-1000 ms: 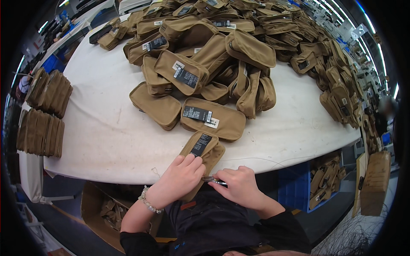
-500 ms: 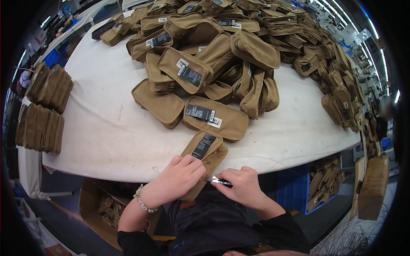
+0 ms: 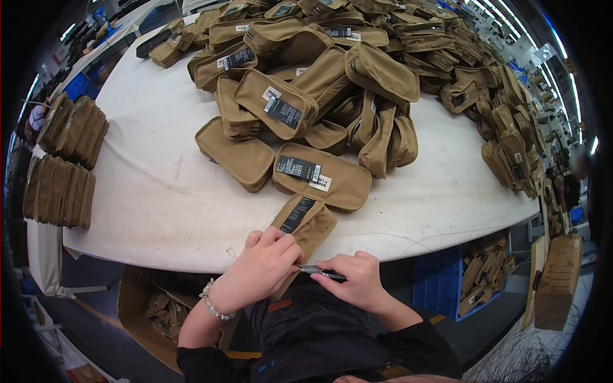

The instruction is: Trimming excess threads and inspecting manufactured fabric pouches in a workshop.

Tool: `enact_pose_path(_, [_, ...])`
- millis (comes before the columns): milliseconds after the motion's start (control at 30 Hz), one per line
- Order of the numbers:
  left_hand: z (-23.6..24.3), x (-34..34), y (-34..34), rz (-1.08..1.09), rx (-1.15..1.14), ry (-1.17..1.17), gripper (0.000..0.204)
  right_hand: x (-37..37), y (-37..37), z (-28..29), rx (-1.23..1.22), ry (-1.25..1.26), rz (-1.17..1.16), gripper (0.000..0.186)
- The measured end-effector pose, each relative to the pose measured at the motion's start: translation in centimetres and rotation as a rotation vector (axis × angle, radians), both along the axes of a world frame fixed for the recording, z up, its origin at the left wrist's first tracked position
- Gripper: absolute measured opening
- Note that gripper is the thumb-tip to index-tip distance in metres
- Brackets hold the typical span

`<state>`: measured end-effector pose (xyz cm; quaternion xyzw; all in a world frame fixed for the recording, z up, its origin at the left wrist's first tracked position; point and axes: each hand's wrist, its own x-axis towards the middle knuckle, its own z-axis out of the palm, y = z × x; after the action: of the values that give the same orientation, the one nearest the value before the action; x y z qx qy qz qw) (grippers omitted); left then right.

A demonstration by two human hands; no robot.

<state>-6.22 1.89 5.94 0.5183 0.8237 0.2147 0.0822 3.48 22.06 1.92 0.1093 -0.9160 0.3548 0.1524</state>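
Observation:
A tan fabric pouch (image 3: 317, 231) with a long black label (image 3: 298, 214) lies at the table's front edge, its lower end hanging towards my lap. My left hand (image 3: 260, 267) is closed on the pouch's near part and covers much of it. From the right, my right hand (image 3: 359, 279) grips metal thread snips (image 3: 313, 270). Their tips point left and meet the pouch's edge beside my left fingertips. Whether a thread lies between the blades is too small to tell. Just beyond, a labelled pouch (image 3: 348, 182) lies flat on the white table (image 3: 159, 191).
A large heap of tan pouches (image 3: 306, 51) covers the table's far side and runs down the right. Stacked pouches (image 3: 60, 191) stand at the left. Below the edge are a cardboard box (image 3: 137, 300) and a blue crate (image 3: 437, 284), both holding pouches.
The pouch and my left hand have shifted slightly left and towards me. My right hand has moved a little left too, and the snips have turned so their blades look narrower.

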Motion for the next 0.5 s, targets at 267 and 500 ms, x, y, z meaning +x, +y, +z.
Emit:
enact_pose_path(267, [-0.2,1.3,0.0,0.201,0.009,-0.01,0.02,-0.2,-0.1,-0.5,-0.003,-0.006,0.003,0.019])
enact_pose_path(500, [-0.6,2.4,0.8,0.316,0.008,0.043,0.018,0.0,0.7,0.4,0.111,0.048,-0.099,0.019])
